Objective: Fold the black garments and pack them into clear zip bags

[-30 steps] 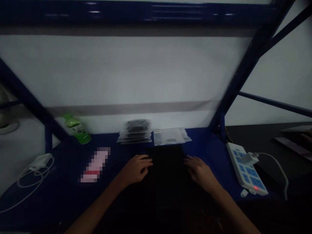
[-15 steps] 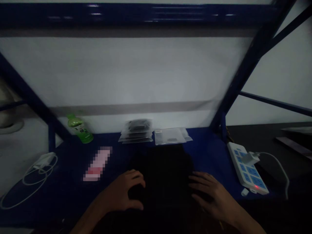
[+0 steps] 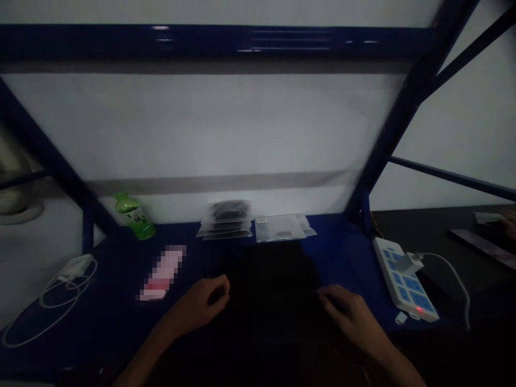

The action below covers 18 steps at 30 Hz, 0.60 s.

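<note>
A black cloth (image 3: 274,290), perhaps a folded garment, lies spread in front of me on the blue table (image 3: 334,252). It is too dark to make out its folds or its front edge. At its left side my left hand (image 3: 201,303) is closed, thumb and fingertips pinched together on the cloth's edge. My right hand (image 3: 349,312) is closed in a similar pinch at the right edge. Just beyond the cloth lie a stack of clear plastic bags with dark contents (image 3: 228,220) and a flat, pale plastic bag (image 3: 280,228).
On the left are a green bottle (image 3: 137,217), a blurred-out pink phone-shaped object (image 3: 164,271) and a white charger with cable (image 3: 76,266). A white power strip (image 3: 407,285) with a plugged-in adapter stands right. Another person's hand (image 3: 510,221) shows at the far right.
Both hands have gone from spread fingers to a pinch at the cloth's sides. My left hand has drawn slightly left. Another person's hand has come into view at the right edge.
</note>
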Each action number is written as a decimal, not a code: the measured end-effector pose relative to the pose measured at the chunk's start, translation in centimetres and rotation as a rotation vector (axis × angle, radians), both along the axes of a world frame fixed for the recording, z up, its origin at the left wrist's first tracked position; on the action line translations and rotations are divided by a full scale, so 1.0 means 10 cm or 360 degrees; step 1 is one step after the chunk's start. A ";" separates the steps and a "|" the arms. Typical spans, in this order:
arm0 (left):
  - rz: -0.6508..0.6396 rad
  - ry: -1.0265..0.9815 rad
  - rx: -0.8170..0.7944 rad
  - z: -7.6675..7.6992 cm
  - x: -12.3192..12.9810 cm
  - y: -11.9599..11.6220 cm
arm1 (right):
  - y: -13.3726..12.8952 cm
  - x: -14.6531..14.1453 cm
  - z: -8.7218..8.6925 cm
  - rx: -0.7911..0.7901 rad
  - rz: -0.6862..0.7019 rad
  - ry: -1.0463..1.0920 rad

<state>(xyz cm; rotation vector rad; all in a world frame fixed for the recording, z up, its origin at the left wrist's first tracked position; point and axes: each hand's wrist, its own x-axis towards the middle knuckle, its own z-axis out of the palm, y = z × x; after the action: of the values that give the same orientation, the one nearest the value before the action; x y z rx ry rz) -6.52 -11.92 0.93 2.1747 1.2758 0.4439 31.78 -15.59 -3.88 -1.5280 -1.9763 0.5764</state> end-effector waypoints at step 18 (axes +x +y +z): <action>0.0677 0.0131 0.0424 -0.53 0.05 0.39 | 0.44 0.10 -0.45 0.0395 -0.0508 -0.0481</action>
<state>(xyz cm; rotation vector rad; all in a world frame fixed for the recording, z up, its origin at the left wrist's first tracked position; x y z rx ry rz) -6.05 -7.99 -4.37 2.1436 1.8248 0.7350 32.82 -11.22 -8.37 -1.7982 -1.8714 -0.0335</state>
